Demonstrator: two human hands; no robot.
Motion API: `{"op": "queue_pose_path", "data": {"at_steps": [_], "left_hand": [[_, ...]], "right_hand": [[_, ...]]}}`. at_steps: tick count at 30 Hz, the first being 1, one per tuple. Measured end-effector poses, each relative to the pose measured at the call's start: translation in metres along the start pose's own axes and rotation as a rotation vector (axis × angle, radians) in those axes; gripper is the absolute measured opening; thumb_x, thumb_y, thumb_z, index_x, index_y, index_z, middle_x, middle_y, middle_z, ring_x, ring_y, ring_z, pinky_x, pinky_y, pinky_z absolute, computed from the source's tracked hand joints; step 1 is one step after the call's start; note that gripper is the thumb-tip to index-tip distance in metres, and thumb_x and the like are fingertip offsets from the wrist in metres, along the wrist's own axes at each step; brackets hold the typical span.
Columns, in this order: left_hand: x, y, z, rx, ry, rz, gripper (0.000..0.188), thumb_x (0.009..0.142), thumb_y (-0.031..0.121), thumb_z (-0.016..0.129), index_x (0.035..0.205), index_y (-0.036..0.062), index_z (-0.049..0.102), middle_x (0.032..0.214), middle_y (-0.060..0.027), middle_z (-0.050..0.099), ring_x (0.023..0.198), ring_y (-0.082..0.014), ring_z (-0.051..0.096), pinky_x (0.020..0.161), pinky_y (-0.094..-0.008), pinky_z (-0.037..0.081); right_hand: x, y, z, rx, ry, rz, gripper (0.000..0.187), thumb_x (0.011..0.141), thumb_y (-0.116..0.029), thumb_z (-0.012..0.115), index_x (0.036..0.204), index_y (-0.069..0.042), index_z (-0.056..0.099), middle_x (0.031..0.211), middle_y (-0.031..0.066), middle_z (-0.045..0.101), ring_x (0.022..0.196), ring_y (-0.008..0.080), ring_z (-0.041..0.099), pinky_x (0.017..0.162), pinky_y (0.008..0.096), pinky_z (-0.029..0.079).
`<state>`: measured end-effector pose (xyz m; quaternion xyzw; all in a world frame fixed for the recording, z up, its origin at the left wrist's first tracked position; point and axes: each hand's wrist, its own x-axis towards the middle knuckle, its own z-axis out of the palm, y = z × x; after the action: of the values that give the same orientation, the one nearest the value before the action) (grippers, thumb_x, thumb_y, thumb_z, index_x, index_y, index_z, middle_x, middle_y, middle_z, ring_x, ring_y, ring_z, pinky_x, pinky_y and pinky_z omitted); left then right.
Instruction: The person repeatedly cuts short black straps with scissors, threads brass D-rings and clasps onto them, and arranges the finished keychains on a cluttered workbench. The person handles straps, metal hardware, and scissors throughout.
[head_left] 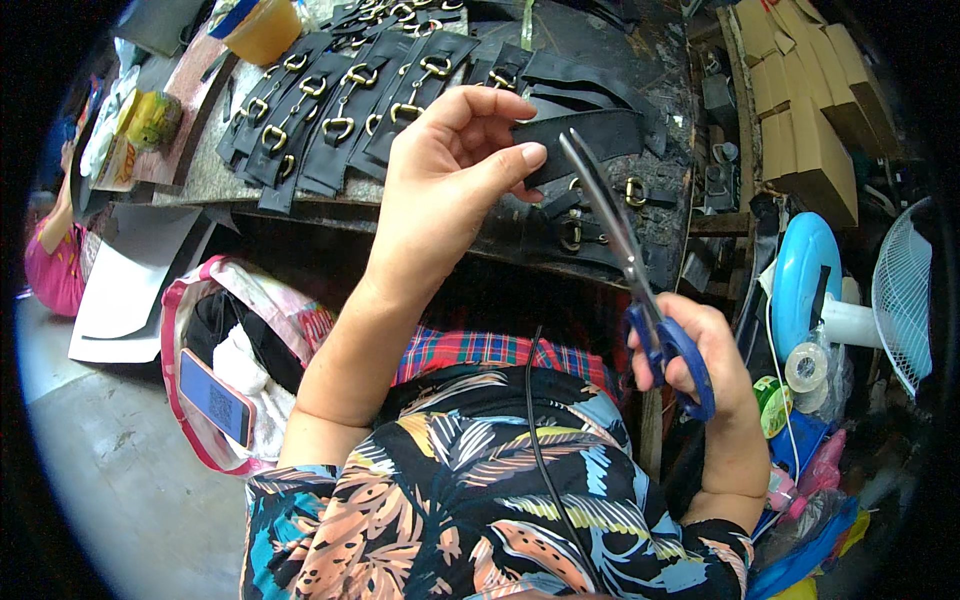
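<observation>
So over at 11 o'clock on the table [668, 85] there's a whole row of black straps [395, 75] with gold-tone rings already on, so I'd call that bunch pretty far along. The black strip [612, 132] at 1 o'clock shows no ring, so probably lagging. Left hand [455, 160] looks to be pinching its near end, fingers curled. Right hand [705, 350], 3 o'clock, has fingers wrapped round the scissors [629, 250], blades nearly together, no visible cut yet.

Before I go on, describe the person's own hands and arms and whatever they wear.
The left hand and right hand wear no gloves, and no watch shows. The forearms are bare below short black sleeves printed with colourful leaves.
</observation>
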<state>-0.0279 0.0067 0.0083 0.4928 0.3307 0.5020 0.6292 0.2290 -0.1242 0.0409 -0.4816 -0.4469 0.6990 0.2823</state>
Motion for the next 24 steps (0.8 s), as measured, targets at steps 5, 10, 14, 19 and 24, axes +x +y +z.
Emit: {"op": "queue_pose_path", "data": {"at_steps": [5,10,14,19,24], "left_hand": [[-0.003,-0.001,0.009,0.109,0.031,0.101,0.029,0.090,-0.003,0.072,0.118,-0.0032,0.063,0.092,-0.0042,0.067,0.082,-0.0081,0.065,0.070,-0.0238,0.060],[-0.004,-0.002,0.010,0.345,0.030,0.215,0.031,0.091,-0.002,0.071,0.121,-0.0011,0.064,0.091,-0.0019,0.066,0.081,-0.0063,0.064,0.069,-0.0215,0.057],[-0.004,0.002,0.010,0.160,-0.019,0.082,0.032,0.093,0.001,0.071,0.124,0.0008,0.064,0.091,-0.0009,0.066,0.081,-0.0057,0.064,0.068,-0.0209,0.057],[-0.005,0.004,0.012,0.210,0.003,0.106,0.034,0.094,0.002,0.070,0.127,-0.0013,0.063,0.089,-0.0010,0.066,0.080,-0.0058,0.064,0.067,-0.0219,0.058],[-0.004,0.000,0.013,-0.012,0.009,0.034,0.034,0.094,0.005,0.071,0.127,-0.0031,0.063,0.093,-0.0041,0.069,0.080,-0.0076,0.065,0.068,-0.0244,0.059]], "right_hand": [[0.001,0.000,0.009,-0.003,0.066,0.079,0.073,0.075,-0.062,0.079,0.103,0.002,0.062,0.077,0.0044,0.064,0.065,0.0108,0.064,0.060,0.0225,0.049],[-0.002,-0.001,0.008,-0.027,0.085,0.077,0.090,0.069,-0.081,0.077,0.099,0.003,0.063,0.073,0.0042,0.063,0.060,0.0105,0.064,0.055,0.0202,0.047],[-0.001,0.000,0.008,-0.029,0.095,0.072,0.090,0.069,-0.081,0.076,0.098,0.003,0.063,0.070,0.0038,0.063,0.058,0.0102,0.063,0.053,0.0193,0.046],[0.000,0.002,0.011,-0.001,0.102,0.040,0.089,0.069,-0.081,0.076,0.097,0.002,0.063,0.068,0.0035,0.063,0.056,0.0098,0.062,0.052,0.0192,0.045],[0.000,0.008,0.014,0.086,0.067,-0.013,0.065,0.082,-0.058,0.079,0.100,0.001,0.063,0.073,0.0031,0.064,0.061,0.0084,0.062,0.057,0.0213,0.047]]}}
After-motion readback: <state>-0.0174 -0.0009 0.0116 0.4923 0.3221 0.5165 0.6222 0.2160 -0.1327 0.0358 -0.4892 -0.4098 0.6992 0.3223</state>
